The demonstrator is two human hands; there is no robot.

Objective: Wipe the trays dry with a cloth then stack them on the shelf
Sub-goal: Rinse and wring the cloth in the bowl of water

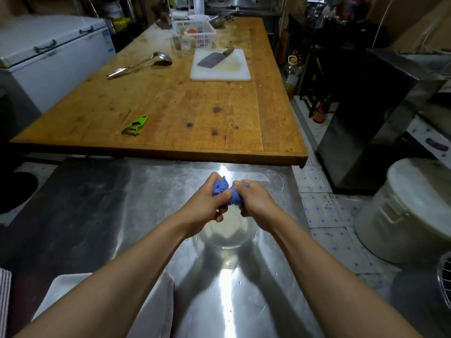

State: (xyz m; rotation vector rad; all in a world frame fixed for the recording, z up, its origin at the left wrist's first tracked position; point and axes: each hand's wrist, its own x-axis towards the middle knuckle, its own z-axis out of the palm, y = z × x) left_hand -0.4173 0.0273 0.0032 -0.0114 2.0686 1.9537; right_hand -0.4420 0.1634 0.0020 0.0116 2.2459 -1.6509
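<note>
A blue cloth [225, 193] is twisted into a tight roll between both hands. My left hand [207, 203] grips its left end and my right hand [253, 201] grips its right end, above a clear glass bowl [227, 235] on the steel counter [244, 301]. A stack of white trays [156, 311] lies at the counter's near left, partly hidden under my left forearm.
Beyond the counter stands a wooden table [170, 106] with a green peeler [135, 125], a ladle [141, 64], a white cutting board [219, 65] with a cleaver, and a white basket [195, 34]. A chest freezer [53, 54] is left, a large lidded pot [410, 211] right.
</note>
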